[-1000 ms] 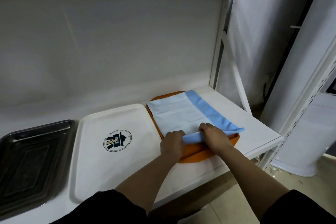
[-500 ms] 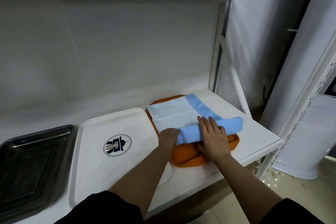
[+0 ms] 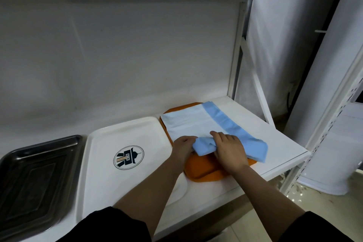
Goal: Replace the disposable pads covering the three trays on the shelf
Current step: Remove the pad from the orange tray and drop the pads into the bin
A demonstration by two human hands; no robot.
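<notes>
A disposable pad (image 3: pixel 193 124), white with a blue border, lies on the orange tray (image 3: pixel 204 172) at the right end of the shelf. Its near edge is rolled into a blue bundle. My left hand (image 3: pixel 183 146) grips the roll's left end. My right hand (image 3: pixel 228 150) curls over the roll's middle, fingers wrapped on it. The tray's front part shows bare orange below the roll. A white tray (image 3: pixel 110 167) with a round logo sits bare in the middle. A steel tray (image 3: pixel 31 179) sits bare at the left.
The shelf board (image 3: pixel 275 143) ends just right of the orange tray, with a white upright post (image 3: pixel 235 68) and diagonal brace behind. The back wall is close behind the trays. A shelf level hangs overhead. Floor and a white cabinet lie to the right.
The roll has grown and moved farther back over the tray, uncovering more orange. My right hand went from lying flat on the roll to curling round it.
</notes>
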